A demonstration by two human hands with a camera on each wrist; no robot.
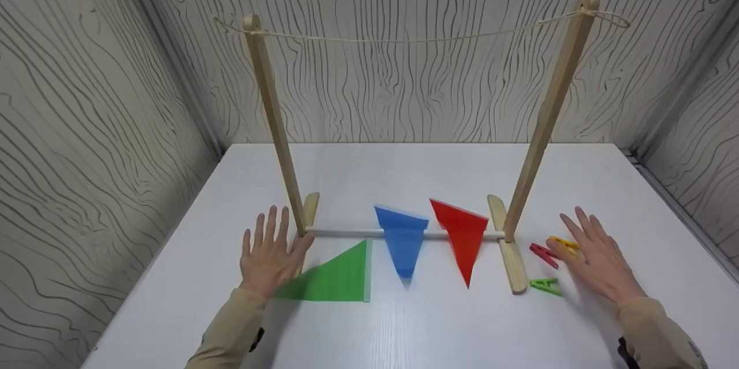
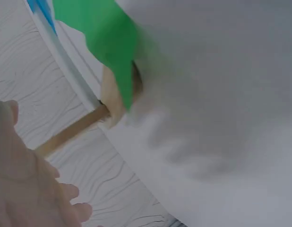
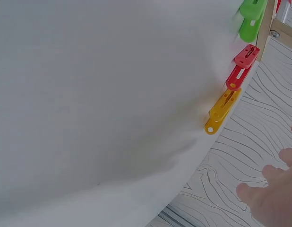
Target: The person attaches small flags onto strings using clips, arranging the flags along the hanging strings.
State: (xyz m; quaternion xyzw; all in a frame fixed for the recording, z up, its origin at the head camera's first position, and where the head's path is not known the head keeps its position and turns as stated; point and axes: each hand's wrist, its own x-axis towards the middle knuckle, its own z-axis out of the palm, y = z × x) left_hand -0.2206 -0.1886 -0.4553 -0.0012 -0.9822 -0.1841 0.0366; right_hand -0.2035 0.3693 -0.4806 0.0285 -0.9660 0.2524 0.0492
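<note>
My left hand is spread beside the foot of the left post, its thumb near the post and its palm over the tip of the green pennant. My right hand is spread too, above the clothespins at the right, holding nothing. A red clothespin and a yellow clothespin lie by its thumb; a green clothespin sits nearer the front. Between the posts, a blue pennant and a red pennant lie across the white rod.
A wooden stand with a left post and a right post rises from the white table. A thin string sags slightly between their tops. Wood-grain panels enclose the table behind and at both sides.
</note>
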